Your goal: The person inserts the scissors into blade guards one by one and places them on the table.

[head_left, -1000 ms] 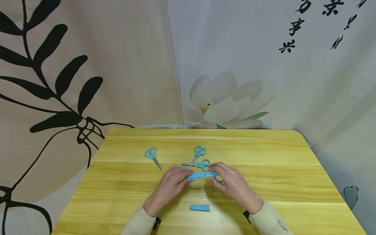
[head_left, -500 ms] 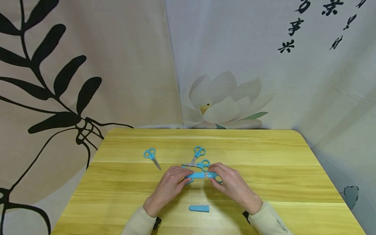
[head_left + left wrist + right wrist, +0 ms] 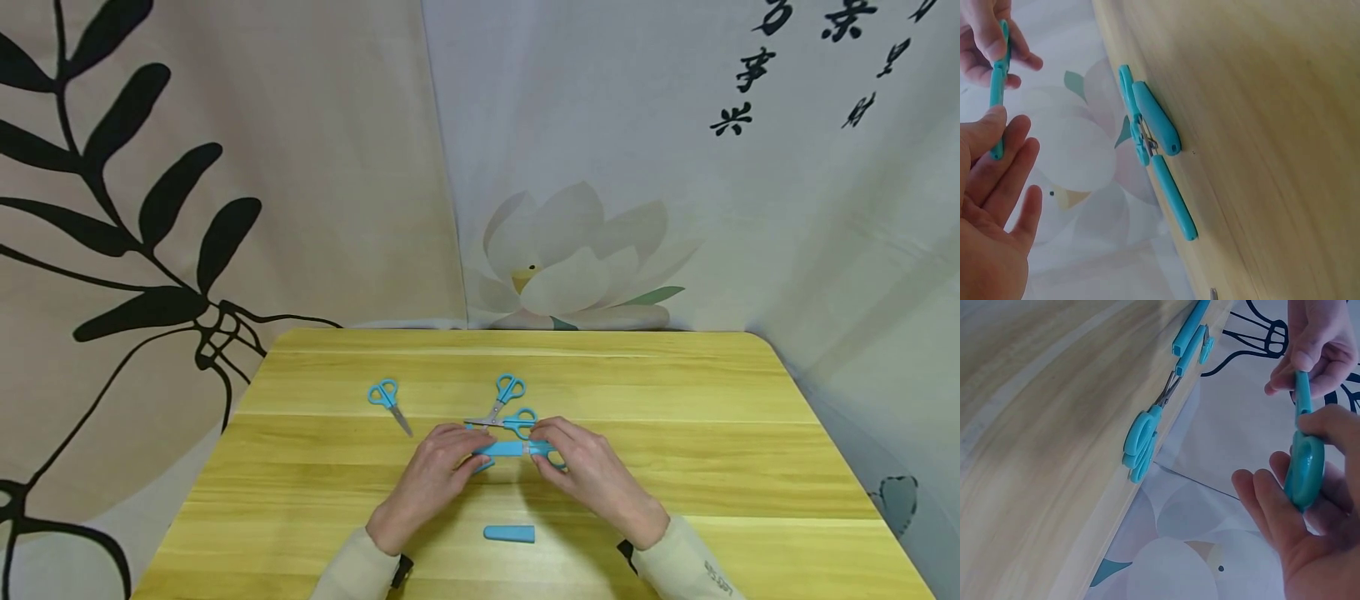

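Observation:
My left hand (image 3: 431, 471) pinches a blue blade cover (image 3: 506, 448) between thumb and fingers, just above the table. From the other side, my right hand (image 3: 596, 475) grips a pair of scissors (image 3: 1307, 465) by its blue handles. The blades point left into the cover, with a short strip of blade bare between cover and handles. Beyond the hands lie two more scissors, the farther scissors (image 3: 508, 388) and the nearer scissors (image 3: 519, 422), their blades crossing in the head view. Two loose covers, one cover (image 3: 1157, 119) and another cover (image 3: 1174, 197), lie close by, partly hidden behind my left hand.
Another pair of scissors (image 3: 388, 398) lies at the back left, blades toward the near right. One blue cover (image 3: 510, 533) rests nearer me, between the forearms. The wooden table (image 3: 675, 392) ends at a printed curtain (image 3: 360, 167) behind.
My right hand has edged very slightly left with the scissors toward the cover. The left hand and the things on the table look the same.

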Demonstrator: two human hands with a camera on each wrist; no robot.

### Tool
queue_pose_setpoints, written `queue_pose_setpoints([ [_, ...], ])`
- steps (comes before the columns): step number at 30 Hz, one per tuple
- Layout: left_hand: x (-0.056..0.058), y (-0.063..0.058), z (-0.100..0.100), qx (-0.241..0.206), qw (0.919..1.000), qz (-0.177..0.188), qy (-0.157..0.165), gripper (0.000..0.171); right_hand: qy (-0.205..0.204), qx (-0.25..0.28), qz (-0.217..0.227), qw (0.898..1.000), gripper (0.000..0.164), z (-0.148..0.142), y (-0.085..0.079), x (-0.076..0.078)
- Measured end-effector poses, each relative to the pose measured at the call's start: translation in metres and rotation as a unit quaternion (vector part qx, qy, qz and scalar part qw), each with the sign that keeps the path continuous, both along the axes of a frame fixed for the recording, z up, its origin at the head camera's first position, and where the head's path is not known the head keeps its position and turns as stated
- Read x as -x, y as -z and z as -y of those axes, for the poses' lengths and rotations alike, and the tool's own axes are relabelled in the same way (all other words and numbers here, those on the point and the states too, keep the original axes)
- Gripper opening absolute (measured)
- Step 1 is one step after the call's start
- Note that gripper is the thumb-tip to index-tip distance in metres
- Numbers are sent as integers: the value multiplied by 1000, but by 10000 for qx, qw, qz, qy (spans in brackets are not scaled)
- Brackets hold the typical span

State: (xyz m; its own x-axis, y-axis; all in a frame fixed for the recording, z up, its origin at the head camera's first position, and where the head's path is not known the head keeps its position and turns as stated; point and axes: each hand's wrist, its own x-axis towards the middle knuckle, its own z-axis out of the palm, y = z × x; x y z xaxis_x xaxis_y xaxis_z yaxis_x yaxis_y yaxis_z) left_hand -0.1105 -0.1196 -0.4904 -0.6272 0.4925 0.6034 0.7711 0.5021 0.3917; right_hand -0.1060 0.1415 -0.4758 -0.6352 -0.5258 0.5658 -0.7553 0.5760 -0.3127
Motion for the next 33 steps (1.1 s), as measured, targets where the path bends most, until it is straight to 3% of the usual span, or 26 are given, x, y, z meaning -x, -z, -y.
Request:
queue_pose_setpoints([
  [10,0,-2,0,14,9999,131,-4,29,50,-3,-38,10000,30,2,-2,0],
  [33,1,-1,-3,-3,10000,-20,-3,27,76,-8,-34,10000,28,5,-3,0],
])
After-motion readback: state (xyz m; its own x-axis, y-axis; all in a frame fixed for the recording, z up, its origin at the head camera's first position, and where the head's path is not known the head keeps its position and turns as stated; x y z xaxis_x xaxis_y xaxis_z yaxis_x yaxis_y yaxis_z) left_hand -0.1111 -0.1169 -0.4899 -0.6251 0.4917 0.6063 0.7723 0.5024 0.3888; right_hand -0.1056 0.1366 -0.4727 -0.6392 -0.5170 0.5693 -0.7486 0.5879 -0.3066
